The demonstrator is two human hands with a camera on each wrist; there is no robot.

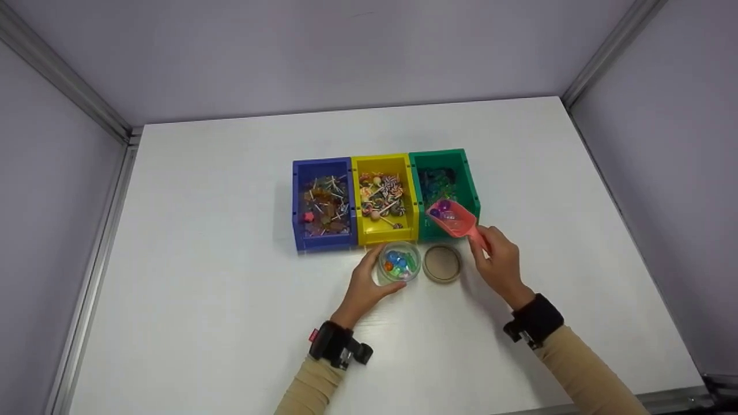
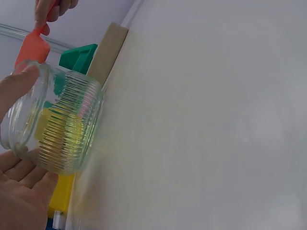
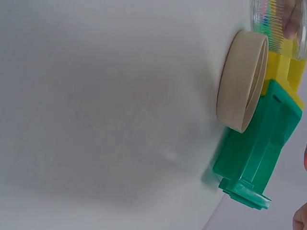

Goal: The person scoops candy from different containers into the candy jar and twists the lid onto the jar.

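My left hand (image 1: 362, 286) curves around a ribbed clear jar (image 2: 72, 120), thumb near its rim and fingers along the far side. Blue, green and orange pieces (image 1: 399, 262) lie inside the jar. In the head view, my right hand (image 1: 500, 260) grips the handle of a pink scoop (image 1: 463, 226). The scoop carries purple, glassy-looking beads (image 1: 443, 206) and hangs over the front of the green bin (image 1: 471, 190). A round beige lid (image 1: 442, 263) rests on the table between both hands, beside the jar. The right wrist view shows only bits of my right fingers at its edge.
Left of the green bin stand a yellow bin (image 1: 385, 233) with small lollipop-like pieces and a blue bin (image 1: 326, 242) with brownish stick pieces and one red piece. All three adjoin on the white table (image 1: 202, 259). Pale walls (image 1: 346, 57) enclose the back and sides.
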